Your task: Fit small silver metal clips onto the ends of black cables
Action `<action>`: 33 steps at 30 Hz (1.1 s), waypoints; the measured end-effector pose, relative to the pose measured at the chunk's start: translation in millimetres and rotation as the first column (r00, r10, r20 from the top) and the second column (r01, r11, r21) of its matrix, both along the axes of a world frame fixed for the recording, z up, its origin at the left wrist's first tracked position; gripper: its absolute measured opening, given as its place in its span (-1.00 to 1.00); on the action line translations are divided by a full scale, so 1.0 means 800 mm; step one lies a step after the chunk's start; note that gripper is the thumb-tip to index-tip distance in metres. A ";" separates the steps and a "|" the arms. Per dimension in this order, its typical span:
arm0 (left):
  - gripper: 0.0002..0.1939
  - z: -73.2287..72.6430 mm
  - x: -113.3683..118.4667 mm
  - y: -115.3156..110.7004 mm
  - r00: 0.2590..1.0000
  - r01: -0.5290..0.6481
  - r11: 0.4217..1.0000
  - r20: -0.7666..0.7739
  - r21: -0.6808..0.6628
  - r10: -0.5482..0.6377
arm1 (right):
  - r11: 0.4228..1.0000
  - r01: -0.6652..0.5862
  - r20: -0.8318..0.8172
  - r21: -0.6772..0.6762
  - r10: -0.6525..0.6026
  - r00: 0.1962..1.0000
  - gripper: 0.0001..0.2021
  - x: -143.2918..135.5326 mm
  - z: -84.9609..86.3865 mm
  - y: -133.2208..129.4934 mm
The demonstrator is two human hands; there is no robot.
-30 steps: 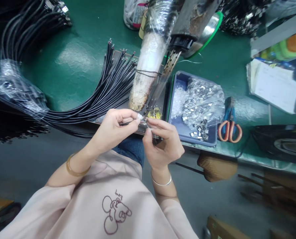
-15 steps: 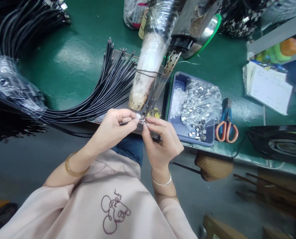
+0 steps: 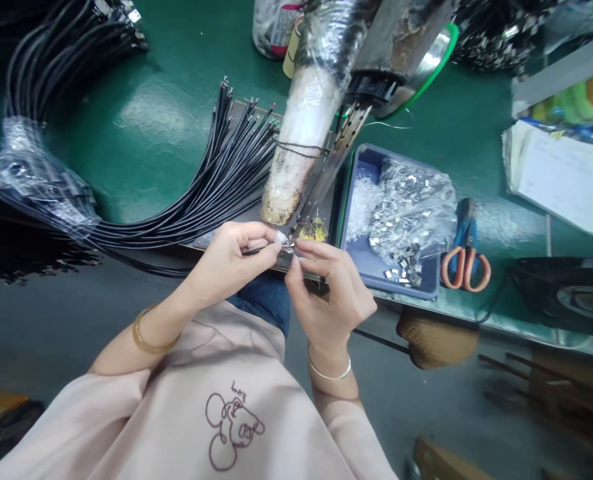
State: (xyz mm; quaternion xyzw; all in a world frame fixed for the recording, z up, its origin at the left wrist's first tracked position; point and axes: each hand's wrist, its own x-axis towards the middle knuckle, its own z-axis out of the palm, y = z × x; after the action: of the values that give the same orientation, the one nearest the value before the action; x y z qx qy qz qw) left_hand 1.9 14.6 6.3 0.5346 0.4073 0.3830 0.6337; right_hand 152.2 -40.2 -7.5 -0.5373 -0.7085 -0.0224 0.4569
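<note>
Head view: at the near edge of the green bench (image 3: 146, 143), my left hand (image 3: 236, 257) pinches a black cable (image 3: 254, 252) between thumb and forefinger, its end just near of the soldering iron (image 3: 352, 130), while my right hand (image 3: 334, 287) brings thumb and forefinger close beside that end; whether they grip anything, I cannot tell. Iron and white tube (image 3: 296, 143) crowd the far side, the blue tray (image 3: 361, 259) borders my right, the cable bundle (image 3: 201, 200) my left, leaving open room nearer me, past the bench edge.
</note>
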 end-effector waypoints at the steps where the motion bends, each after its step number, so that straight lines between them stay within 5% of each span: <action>1: -0.90 -0.001 0.000 -0.001 1.000 0.004 1.000 -0.009 0.011 -0.004 | 1.000 -0.007 0.006 -0.004 0.007 1.000 -0.81 0.000 0.000 0.000; 9: -0.91 -0.012 -0.001 -0.022 0.995 -0.026 0.998 -0.096 0.054 0.031 | 0.994 -0.021 -0.202 -0.103 -0.001 0.979 -0.86 0.013 -0.003 -0.012; 12: -0.71 -0.010 -0.007 -0.025 0.992 0.110 0.994 -0.064 -0.004 -0.110 | 0.989 0.042 -0.362 -0.144 -0.092 0.928 -0.91 0.021 -0.004 -0.026; 16: -0.58 -0.003 -0.017 -0.022 0.962 0.274 0.952 0.040 -0.133 -0.271 | 0.995 0.035 -0.108 -0.090 -0.045 0.993 -0.90 0.026 0.000 -0.033; 20: -0.68 -0.004 -0.019 -0.024 0.961 0.274 0.953 0.067 -0.133 -0.267 | 0.988 -0.092 0.216 -0.124 0.117 0.969 -0.92 0.023 0.006 -0.026; 23: -0.80 -0.013 -0.018 -0.029 0.968 0.249 0.966 0.044 -0.073 -0.246 | 0.981 -0.107 0.188 -0.163 0.137 0.973 -0.95 0.019 0.009 -0.026; 26: -0.83 -0.021 -0.018 -0.035 0.966 0.256 0.965 0.053 -0.051 -0.253 | 0.946 -0.161 -0.035 -0.283 0.157 0.987 -0.91 0.019 0.010 -0.035; 28: -0.85 -0.024 -0.020 -0.037 0.960 0.276 0.961 0.054 0.012 -0.276 | 0.944 -0.161 -0.213 -0.287 0.101 0.972 -0.89 0.025 0.011 -0.038; 30: -0.87 -0.025 -0.021 -0.039 0.947 0.312 0.945 0.047 0.102 -0.318 | 0.974 -0.034 -0.320 -0.225 -0.041 0.946 -0.87 0.039 0.012 -0.034; 33: -0.93 -0.022 -0.020 -0.044 0.927 0.362 0.904 0.009 0.227 -0.374 | 0.943 0.252 -0.232 -0.216 -0.301 0.925 -0.85 0.071 0.011 -0.013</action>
State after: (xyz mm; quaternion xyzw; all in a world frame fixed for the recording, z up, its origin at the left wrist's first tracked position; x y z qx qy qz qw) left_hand -14.2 -20.3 -11.7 0.6588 0.2371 0.3134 0.6415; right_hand 209.0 -50.8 1.6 -0.6699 -0.5578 0.0493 0.4875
